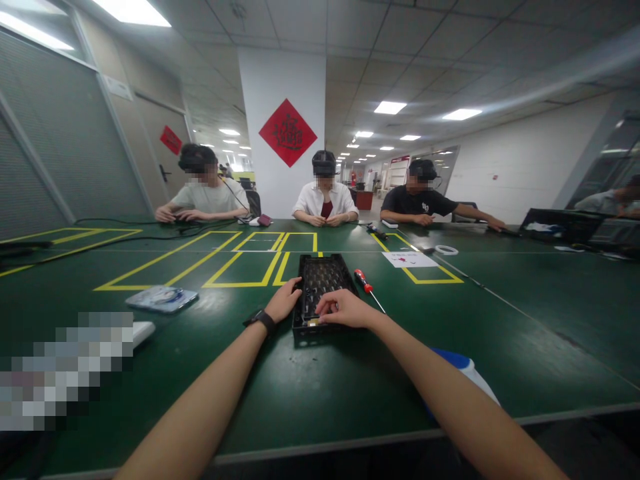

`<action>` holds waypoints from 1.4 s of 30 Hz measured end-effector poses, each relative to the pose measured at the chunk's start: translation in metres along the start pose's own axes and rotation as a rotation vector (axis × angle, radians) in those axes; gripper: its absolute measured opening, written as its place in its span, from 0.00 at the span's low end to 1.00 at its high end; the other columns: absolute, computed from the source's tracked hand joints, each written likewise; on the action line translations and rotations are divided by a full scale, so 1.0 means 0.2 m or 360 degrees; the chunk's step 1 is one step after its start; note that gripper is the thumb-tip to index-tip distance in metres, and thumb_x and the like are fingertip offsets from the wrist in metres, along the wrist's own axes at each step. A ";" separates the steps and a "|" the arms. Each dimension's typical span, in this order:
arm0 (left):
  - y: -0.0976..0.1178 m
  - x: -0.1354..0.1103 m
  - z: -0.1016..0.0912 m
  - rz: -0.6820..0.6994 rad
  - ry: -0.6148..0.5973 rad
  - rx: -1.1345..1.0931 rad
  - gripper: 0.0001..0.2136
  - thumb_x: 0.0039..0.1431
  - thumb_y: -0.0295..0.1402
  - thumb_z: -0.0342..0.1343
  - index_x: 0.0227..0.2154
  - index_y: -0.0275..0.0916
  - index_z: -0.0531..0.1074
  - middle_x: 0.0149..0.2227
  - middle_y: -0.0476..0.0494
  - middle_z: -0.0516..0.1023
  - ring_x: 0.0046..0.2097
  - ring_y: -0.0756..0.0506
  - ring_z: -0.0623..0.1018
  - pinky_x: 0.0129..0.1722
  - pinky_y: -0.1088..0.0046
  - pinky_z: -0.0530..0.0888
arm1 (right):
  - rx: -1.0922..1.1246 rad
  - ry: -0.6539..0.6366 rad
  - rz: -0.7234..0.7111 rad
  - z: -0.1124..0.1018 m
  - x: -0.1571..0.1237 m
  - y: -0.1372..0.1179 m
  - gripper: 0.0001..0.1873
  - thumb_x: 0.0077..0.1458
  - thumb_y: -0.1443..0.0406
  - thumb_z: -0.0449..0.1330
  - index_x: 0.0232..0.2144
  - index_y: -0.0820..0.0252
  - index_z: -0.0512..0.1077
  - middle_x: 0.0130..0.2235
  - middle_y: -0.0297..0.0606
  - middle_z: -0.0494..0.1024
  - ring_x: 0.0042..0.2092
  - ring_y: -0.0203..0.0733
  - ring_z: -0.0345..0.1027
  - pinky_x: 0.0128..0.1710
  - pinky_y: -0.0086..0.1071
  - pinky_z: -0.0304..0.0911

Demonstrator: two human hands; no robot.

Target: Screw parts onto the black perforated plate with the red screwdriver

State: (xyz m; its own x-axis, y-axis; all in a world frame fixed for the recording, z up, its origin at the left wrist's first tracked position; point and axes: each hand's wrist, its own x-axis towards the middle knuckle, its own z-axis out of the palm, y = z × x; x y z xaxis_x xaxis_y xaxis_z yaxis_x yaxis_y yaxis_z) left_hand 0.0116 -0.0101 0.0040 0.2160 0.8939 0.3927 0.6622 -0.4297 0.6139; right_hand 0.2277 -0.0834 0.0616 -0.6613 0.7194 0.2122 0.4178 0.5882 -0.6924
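Note:
A black grid tray [323,280] lies on the green table in front of me. My left hand [283,301], a dark watch on its wrist, rests against the tray's left rim with the fingers curled over it. My right hand [344,309] sits on the tray's near edge, fingers bent in a pinch over a small yellowish part; what it grips is too small to name. A red-handled screwdriver [365,285] lies just right of the tray, untouched.
A phone-like flat item [161,298] lies to the left, a white paper [409,259] and a tape ring [446,250] to the right. Yellow tape boxes [240,263] mark the table. Three people sit at the far side. A blue-white object [465,368] is under my right forearm.

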 end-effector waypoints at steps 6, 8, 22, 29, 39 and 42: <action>0.00 0.00 0.00 0.0005 -0.0005 -0.0007 0.22 0.56 0.33 0.42 0.54 0.32 0.60 0.56 0.38 0.63 0.56 0.44 0.64 0.57 0.65 0.58 | 0.0038 -0.0022 -0.0002 0.00 0.00 0.00 0.16 0.42 0.60 0.63 0.33 0.64 0.73 0.29 0.37 0.76 0.30 0.33 0.66 0.29 0.26 0.58; 0.00 0.00 0.00 0.0001 -0.0007 -0.0013 0.22 0.56 0.32 0.42 0.54 0.33 0.60 0.56 0.38 0.64 0.56 0.44 0.64 0.57 0.65 0.58 | 0.0042 -0.0033 0.0027 0.00 0.00 0.00 0.16 0.43 0.60 0.63 0.34 0.64 0.73 0.30 0.37 0.76 0.30 0.33 0.66 0.30 0.26 0.58; 0.01 0.00 0.00 0.0029 0.0009 -0.0022 0.22 0.55 0.32 0.42 0.53 0.32 0.61 0.55 0.37 0.64 0.56 0.44 0.64 0.57 0.66 0.58 | 0.0018 -0.0009 0.0027 0.01 0.01 0.02 0.17 0.42 0.60 0.64 0.35 0.64 0.73 0.29 0.36 0.76 0.28 0.31 0.64 0.28 0.25 0.57; 0.00 0.00 0.00 0.0015 0.0000 -0.0008 0.22 0.56 0.32 0.42 0.54 0.33 0.60 0.56 0.38 0.64 0.56 0.44 0.64 0.57 0.66 0.58 | 0.0087 -0.0030 0.0028 0.00 0.00 0.01 0.16 0.42 0.61 0.63 0.34 0.65 0.73 0.29 0.37 0.75 0.28 0.32 0.65 0.29 0.25 0.59; 0.01 0.00 -0.01 0.0014 0.0008 -0.0008 0.22 0.56 0.32 0.42 0.54 0.33 0.60 0.55 0.38 0.64 0.56 0.44 0.64 0.57 0.66 0.59 | 0.0082 -0.0041 0.0047 0.00 0.00 0.00 0.17 0.42 0.60 0.63 0.35 0.65 0.73 0.29 0.37 0.76 0.28 0.32 0.65 0.28 0.25 0.59; 0.01 0.00 -0.01 0.0019 0.0010 -0.0012 0.22 0.56 0.32 0.43 0.53 0.32 0.60 0.55 0.37 0.64 0.56 0.44 0.65 0.57 0.65 0.58 | 0.0088 -0.0048 0.0041 0.01 0.00 0.00 0.17 0.43 0.60 0.63 0.35 0.64 0.73 0.29 0.37 0.76 0.28 0.32 0.65 0.28 0.26 0.59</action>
State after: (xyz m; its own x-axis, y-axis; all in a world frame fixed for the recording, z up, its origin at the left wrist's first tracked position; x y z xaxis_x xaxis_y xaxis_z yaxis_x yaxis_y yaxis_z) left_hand 0.0114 -0.0109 0.0056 0.2197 0.8878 0.4043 0.6540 -0.4416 0.6143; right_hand 0.2273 -0.0832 0.0601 -0.6697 0.7220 0.1738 0.4001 0.5479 -0.7346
